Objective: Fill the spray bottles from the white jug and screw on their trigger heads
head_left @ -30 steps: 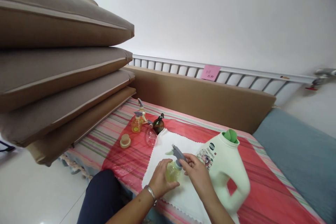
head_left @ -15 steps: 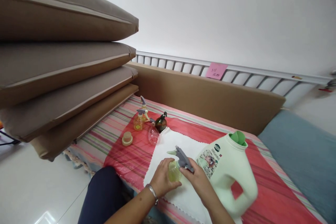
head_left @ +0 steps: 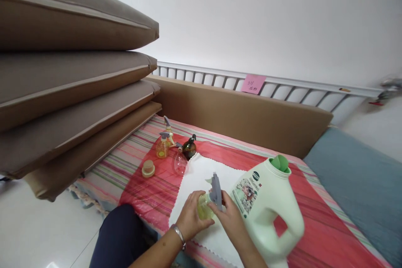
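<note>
Near the front edge of the bed (head_left: 314, 234), over the towel (head_left: 201, 171), the left hand (head_left: 191, 217) wraps its fingers round a small bottle (head_left: 203, 210). The right hand (head_left: 230, 222) pinches the grey spray top (head_left: 216, 190). A big jug (head_left: 266, 205) stands just beside.

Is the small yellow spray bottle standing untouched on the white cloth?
No, the left hand holds the spray bottle and the right hand grips its grey trigger head.

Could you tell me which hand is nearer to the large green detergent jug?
Right. The right hand, on the trigger head of the spray bottle, lies right beside the jug; the left hand grips the bottle, farther off.
</note>
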### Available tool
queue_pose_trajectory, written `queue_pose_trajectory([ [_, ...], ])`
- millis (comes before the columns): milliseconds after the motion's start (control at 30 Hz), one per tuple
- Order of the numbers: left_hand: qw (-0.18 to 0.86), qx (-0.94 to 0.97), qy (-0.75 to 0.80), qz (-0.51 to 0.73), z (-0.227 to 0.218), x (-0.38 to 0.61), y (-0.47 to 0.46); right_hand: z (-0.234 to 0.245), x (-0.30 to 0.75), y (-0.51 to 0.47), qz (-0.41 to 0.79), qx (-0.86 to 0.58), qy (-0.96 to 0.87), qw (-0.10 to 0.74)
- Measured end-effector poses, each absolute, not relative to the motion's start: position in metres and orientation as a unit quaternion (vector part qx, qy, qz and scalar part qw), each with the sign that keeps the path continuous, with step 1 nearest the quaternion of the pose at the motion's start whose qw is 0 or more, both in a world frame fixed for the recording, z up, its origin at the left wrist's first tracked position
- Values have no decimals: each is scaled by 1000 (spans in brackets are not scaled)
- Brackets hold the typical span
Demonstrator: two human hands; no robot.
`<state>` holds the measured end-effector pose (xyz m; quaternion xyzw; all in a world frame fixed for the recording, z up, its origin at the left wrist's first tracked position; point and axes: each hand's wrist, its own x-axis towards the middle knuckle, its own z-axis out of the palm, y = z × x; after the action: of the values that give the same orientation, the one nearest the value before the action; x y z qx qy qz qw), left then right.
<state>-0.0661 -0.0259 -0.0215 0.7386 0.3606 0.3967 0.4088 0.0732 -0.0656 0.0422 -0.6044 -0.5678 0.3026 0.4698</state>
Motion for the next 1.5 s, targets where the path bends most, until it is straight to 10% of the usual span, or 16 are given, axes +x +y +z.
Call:
queue_pose_trajectory([
  [1500, 437, 713, 357, 417, -18, -72, -23, 44, 102, -58, 284, -624, -510, 520],
])
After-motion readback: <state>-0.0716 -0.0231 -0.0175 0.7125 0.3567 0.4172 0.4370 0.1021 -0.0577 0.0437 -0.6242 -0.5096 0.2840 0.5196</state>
